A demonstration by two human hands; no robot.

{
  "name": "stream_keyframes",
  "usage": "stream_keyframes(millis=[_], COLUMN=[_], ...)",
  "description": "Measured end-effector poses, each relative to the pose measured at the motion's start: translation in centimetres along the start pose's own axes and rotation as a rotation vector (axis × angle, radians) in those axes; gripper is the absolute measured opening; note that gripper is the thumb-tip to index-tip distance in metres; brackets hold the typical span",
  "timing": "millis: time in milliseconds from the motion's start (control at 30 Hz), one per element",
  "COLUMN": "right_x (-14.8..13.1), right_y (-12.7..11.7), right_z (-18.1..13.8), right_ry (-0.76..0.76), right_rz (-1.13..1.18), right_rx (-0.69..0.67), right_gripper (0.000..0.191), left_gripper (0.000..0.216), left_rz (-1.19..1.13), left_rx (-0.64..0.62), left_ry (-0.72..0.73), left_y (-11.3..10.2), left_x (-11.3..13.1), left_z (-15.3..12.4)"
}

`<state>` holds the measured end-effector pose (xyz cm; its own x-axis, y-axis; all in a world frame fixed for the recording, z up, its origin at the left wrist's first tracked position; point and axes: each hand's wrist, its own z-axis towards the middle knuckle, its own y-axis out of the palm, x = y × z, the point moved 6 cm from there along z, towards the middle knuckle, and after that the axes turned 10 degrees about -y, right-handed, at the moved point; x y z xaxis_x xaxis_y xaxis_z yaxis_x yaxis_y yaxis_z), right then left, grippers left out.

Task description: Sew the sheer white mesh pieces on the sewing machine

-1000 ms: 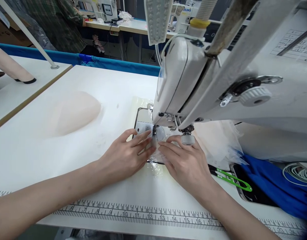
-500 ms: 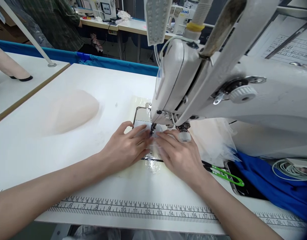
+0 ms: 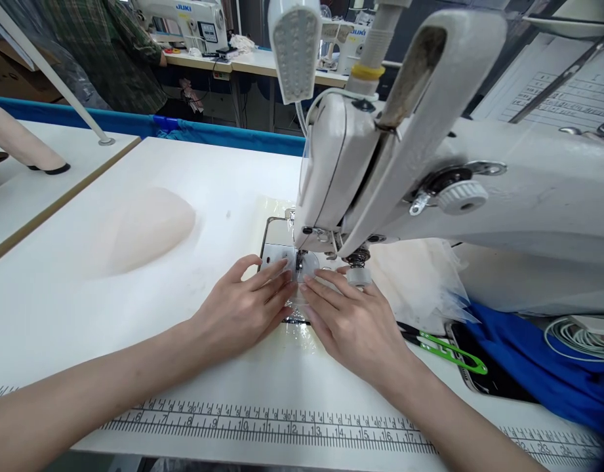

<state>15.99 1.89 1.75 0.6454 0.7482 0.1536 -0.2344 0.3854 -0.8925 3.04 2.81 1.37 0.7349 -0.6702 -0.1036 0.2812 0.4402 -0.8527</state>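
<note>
My left hand (image 3: 247, 303) lies on the left side of the needle plate (image 3: 275, 254), fingers stretched out and slightly spread. From the other side my right hand (image 3: 353, 316) rests palm down, its fingertips almost meeting the left ones. Both sets of fingers press near the presser foot (image 3: 300, 259) of a white sewing machine (image 3: 324, 164). Thin see-through fabric (image 3: 298, 298) seems to lie under the fingertips, but its outline is hard to make out.
A pale sheer fabric piece (image 3: 151, 229) lies left; more sheer fabric (image 3: 414, 275) is right. Green-handled thread snips (image 3: 459, 356), a dark phone (image 3: 498, 383) and blue cloth (image 3: 513, 357) sit beyond my right wrist. A ruler (image 3: 267, 419) lines the front edge. A person in plaid (image 3: 105, 59) stands behind.
The view has shifted slightly, so the machine sits a little lower and further left. My fingers lie slightly further from the presser foot, showing more of the plate.
</note>
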Motion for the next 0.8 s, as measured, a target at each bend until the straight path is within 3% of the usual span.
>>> stream_keyframes(millis=[800], right_x=[1.1], right_y=[1.0], right_z=[0.4], right_ry=[0.022], right_rz=[-0.022], right_rx=[-0.062], right_gripper=[0.032], left_gripper=[0.027], left_rz=[-0.019], left_rx=[0.007], left_ry=[-0.033], left_y=[0.8], left_x=[-0.9], left_z=[0.9])
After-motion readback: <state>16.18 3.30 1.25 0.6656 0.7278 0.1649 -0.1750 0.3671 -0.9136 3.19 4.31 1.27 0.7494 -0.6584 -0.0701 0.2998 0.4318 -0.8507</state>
